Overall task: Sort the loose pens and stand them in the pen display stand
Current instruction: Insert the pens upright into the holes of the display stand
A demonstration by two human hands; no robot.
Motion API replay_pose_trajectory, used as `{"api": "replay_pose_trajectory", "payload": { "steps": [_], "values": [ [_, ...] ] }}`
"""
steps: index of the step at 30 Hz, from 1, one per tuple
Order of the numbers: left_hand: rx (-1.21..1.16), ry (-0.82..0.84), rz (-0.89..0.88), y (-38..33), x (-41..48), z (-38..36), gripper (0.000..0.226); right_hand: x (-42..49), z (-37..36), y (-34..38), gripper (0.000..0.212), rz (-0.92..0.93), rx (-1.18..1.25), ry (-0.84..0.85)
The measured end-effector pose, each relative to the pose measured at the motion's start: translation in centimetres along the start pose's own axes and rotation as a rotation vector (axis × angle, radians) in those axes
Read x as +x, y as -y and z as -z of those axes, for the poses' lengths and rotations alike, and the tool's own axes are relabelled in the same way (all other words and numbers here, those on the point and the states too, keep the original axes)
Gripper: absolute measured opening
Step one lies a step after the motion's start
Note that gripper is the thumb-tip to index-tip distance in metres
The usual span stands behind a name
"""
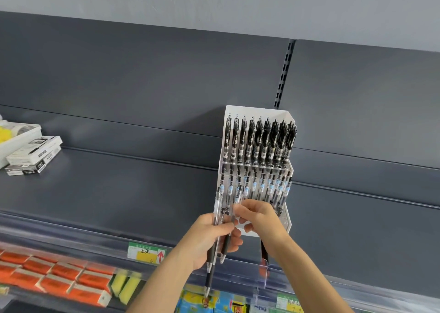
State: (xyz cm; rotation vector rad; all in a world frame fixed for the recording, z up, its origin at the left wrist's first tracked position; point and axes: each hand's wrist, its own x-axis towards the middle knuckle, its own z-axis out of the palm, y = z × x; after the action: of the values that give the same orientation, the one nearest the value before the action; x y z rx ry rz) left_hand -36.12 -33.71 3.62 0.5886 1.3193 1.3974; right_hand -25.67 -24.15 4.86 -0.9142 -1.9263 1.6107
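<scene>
A white tiered pen display stand (287, 219) sits on the dark grey shelf (119, 188), right of centre. Its upper row holds several black pens (259, 141) upright; the lower row holds several clear pens with blue labels (262, 184). My left hand (212, 239) grips a bundle of loose pens (215, 253) with clear barrels and black grips, tips pointing down, in front of the stand's lower left corner. My right hand (259, 219) is just right of it, its fingertips pinching the upper part of one pen from the bundle at the stand's front row.
White pen boxes (33, 155) and a white tray (19, 136) lie at the shelf's far left. A price tag (147, 253) hangs on the clear shelf rail. Below are orange packs (54, 279), yellow sponges (126, 286) and colourful packets (214, 303). A clear divider (264, 274) stands under my right wrist.
</scene>
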Motion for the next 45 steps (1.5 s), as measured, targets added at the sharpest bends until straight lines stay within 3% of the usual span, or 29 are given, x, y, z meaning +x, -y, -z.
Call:
{"api": "replay_pose_trajectory", "payload": {
  "steps": [9, 12, 17, 21, 27, 30, 36, 41, 45],
  "values": [
    [0.145, -0.116, -0.012, 0.2, 0.9, 0.4, 0.018, 0.5, 1.2, 0.3, 0.023, 0.011, -0.120, -0.148],
    [0.309, -0.139, -0.039, 0.4, 1.1, 1.2, 0.019, 0.9, 2.7, 0.7, 0.016, 0.056, -0.141, -0.260],
    [0.263, -0.120, 0.002, 0.6, 1.7, 1.5, 0.023, 2.1, 3.9, 0.7, 0.024, 0.166, -0.328, -0.456],
    [0.160, -0.092, 0.038, 0.6, 1.8, 1.4, 0.009, 2.7, 3.3, 0.1, 0.026, 0.215, -0.462, -0.439],
    [0.150, -0.080, -0.021, 0.7, 1.4, 1.5, 0.017, 3.6, 2.2, -1.8, 0.028, 0.102, -0.678, -0.322],
    [0.187, -0.075, -0.033, 0.7, 1.3, 1.5, 0.021, 3.3, 1.6, -2.1, 0.013, 0.086, -0.648, -0.354],
    [0.132, -0.038, 0.021, 0.7, 1.1, 1.3, 0.022, 3.2, 1.5, -2.2, 0.018, 0.060, -0.601, -0.395],
    [-0.013, -0.003, 0.072, 0.2, 1.0, 1.0, 0.007, 2.2, 1.4, -2.1, 0.026, 0.051, -0.465, -0.441],
    [-0.089, 0.091, 0.075, 0.2, 1.1, 1.1, 0.022, 0.7, 0.5, -1.6, 0.008, 0.159, -0.421, -0.428]
  ]
}}
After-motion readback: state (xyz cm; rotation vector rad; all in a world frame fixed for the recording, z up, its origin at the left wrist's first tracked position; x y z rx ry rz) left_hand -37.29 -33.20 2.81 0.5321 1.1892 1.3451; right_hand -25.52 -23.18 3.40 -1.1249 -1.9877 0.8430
